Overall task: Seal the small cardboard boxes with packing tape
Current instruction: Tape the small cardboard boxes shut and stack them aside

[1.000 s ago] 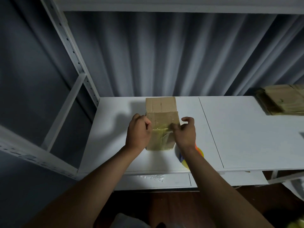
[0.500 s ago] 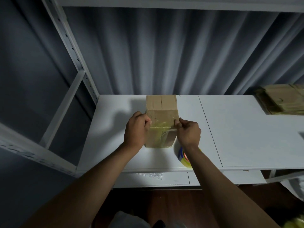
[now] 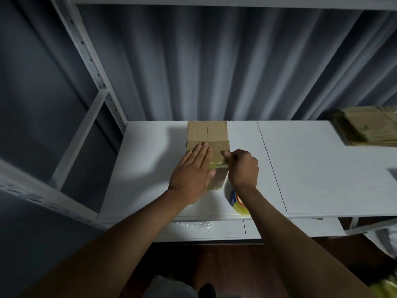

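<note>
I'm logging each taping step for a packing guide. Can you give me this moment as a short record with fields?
box: small cardboard box on the white shelf
left hand: left hand flat on the box's near face
right hand: right hand pinching the tape strip at the box's right edge
tape roll: tape roll under the right wrist
elsewhere: flattened cardboard stack at far right

Bare shelf point(image 3: 322, 168) right of box point(image 3: 207, 134)

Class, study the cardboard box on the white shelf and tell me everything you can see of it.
The cardboard box is small, brown and plain, standing on the white shelf near its back edge. Its flaps are closed, with a seam down the far face. Yellowish clear tape crosses its near face. The left hand presses flat on it; the right hand pinches the tape at its right edge.
</note>
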